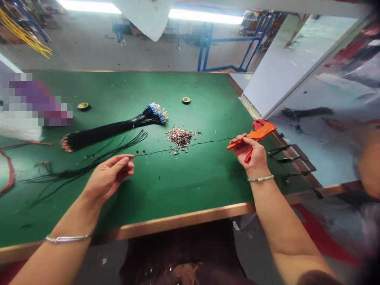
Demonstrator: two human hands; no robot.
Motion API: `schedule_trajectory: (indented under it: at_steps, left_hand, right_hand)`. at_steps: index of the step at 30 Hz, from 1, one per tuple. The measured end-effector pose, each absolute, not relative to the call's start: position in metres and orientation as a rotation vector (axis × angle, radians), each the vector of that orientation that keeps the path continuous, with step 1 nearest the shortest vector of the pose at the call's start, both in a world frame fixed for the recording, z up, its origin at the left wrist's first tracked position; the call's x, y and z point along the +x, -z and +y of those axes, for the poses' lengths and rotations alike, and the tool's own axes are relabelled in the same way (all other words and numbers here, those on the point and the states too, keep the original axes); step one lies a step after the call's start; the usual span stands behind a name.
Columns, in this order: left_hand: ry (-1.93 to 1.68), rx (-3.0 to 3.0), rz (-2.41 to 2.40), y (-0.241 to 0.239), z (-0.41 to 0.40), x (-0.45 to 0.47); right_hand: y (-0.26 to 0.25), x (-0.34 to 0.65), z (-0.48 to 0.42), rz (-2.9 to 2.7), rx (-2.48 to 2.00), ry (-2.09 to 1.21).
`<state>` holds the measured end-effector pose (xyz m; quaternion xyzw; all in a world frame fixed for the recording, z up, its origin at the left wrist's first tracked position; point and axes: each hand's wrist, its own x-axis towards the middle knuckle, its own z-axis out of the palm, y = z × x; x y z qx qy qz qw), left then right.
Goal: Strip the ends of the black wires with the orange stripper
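Black wire is stretched across the green bench from beside the released left grip to the right grip, which is clenched on an orange wire stripper.

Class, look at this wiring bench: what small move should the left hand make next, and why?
Probably the left hand should pinch the thin black wire at its near end. Its fingertips are open right beside that end, while the right hand grips the orange wire stripper by the wire's far stretch.
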<state>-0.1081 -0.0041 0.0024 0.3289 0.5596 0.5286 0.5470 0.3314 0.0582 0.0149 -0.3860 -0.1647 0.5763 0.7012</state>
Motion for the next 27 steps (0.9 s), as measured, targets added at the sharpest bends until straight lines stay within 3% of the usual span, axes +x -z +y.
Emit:
schedule_trajectory:
  at_steps: [9, 27]
  left_hand:
    - [-1.553, 0.496, 1.077, -0.015, 0.022, -0.068]
    - [-1.658, 0.506, 1.112, -0.01, 0.034, -0.053]
  right_hand:
    - [-0.008, 0.338, 0.057, -0.35, -0.888, -1.241]
    - [0.002, 0.349, 0.066, -0.303, -0.947, -1.206]
